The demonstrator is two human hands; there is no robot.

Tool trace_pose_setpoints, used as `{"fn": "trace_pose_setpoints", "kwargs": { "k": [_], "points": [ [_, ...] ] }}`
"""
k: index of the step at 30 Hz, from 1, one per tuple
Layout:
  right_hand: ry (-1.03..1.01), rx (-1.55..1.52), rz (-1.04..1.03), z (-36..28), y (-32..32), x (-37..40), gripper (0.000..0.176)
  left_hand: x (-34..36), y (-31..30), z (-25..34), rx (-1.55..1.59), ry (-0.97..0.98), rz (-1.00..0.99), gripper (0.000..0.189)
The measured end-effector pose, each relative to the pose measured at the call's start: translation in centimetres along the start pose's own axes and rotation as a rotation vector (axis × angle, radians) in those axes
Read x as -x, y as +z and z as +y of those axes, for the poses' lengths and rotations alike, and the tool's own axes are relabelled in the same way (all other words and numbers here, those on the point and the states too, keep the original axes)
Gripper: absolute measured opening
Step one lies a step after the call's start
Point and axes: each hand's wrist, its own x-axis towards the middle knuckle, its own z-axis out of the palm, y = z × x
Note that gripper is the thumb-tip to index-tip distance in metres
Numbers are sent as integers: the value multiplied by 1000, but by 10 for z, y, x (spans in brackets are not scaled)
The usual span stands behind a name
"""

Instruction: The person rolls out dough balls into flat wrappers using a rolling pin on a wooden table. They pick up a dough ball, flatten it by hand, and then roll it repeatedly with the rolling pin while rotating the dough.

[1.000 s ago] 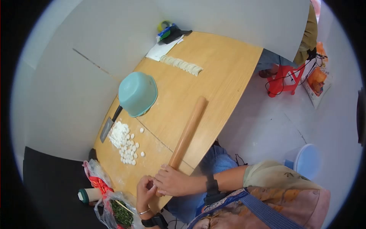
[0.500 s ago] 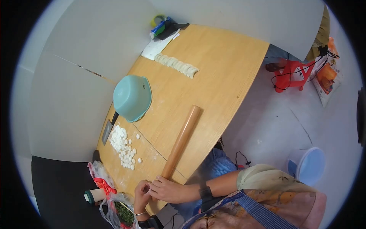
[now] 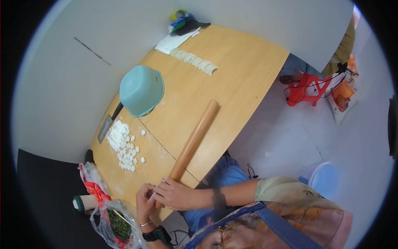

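My left hand (image 3: 144, 200) has its fingers curled, meeting the fingertips of my right hand (image 3: 174, 196) near the table's front edge. My right fingers are bent together over the left ones. Whatever is between them is hidden. A wooden rolling pin (image 3: 195, 140) lies slantwise on the table, its near end passing beneath my right hand. Small white dough pieces (image 3: 129, 154) are scattered beyond my hands, beside a heap of white flour (image 3: 119, 133). Farther off, a row of folded dumplings (image 3: 195, 60) stretches across the wood.
A pale turquoise basin (image 3: 141, 89) lies upside down on the table (image 3: 244, 62), beside a cleaver (image 3: 106, 128). Chopped greens (image 3: 119, 225) fill a plastic bag by my left arm. A bucket (image 3: 323, 179) and a red stool (image 3: 304, 89) are on the floor; another person's leg shows behind the partition.
The view has shifted, so the table and its items appear a little higher and mostly farther left. My hands stay together over the rolling pin's near end, fingers barely moved.
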Motion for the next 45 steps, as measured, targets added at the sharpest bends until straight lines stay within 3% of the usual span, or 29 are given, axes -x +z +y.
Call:
{"fn": "trace_pose_setpoints", "kwargs": {
  "k": [2,5,8,11,15,18,21,23,30,35,38,45],
  "points": [
    [3,4,6,0,-4,-2,47,-3,-5,-8,-29,23,-29,11],
    [-15,19,-9,-1,-11,-4,46,-12,-16,0,-90,32,-132,13],
    [-28,65,5,-4,-14,-5,46,-27,-25,4,-261,222,-302,14],
    [-38,98,7,-5,-14,-4,46,-35,-29,8,-270,267,-381,11],
    [-109,68,-4,-3,-16,-5,46,-30,-20,-8,37,160,-344,8],
    [-120,77,-30,-3,-15,-4,46,-30,-3,-31,438,60,-172,5],
    [-105,73,-116,-3,-17,-4,47,-29,-12,-11,199,97,-181,6],
    [-96,104,-108,-3,-17,-7,48,-31,-9,-24,293,107,-208,6],
    [-105,161,-207,-2,-22,-15,45,-43,-19,-17,44,266,-313,5],
    [-70,231,-213,-8,-23,-20,44,-36,-21,-19,22,329,-268,6],
    [-10,326,-271,-8,-21,-24,40,-33,-20,-20,52,366,-255,7],
    [95,428,-175,1,0,-43,19,-36,-21,-28,-62,521,-202,20]
  ]
}}
